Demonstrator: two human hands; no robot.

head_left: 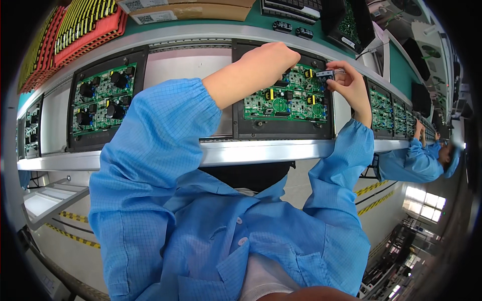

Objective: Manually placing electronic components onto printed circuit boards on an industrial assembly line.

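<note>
One capacitor [325, 75] in right fingers [341, 65]

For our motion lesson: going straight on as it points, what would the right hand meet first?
Leading with its capacitor, the right hand would probably meet the yellow transformer first, though depth is unclear.

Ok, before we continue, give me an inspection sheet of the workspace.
Surface: metal rail along the near side; green bench behind.
Job's things: green circuit board in a black frame; dark component held.
Clutter: cardboard box, striped red stack, two loose dark parts.
Grips: left grip over the board's far part, contents hidden; right grip pinching the dark component.
Cables: none clearly identifiable.
Surroundings: another person in blue, right; yellow-black floor tape.
</note>
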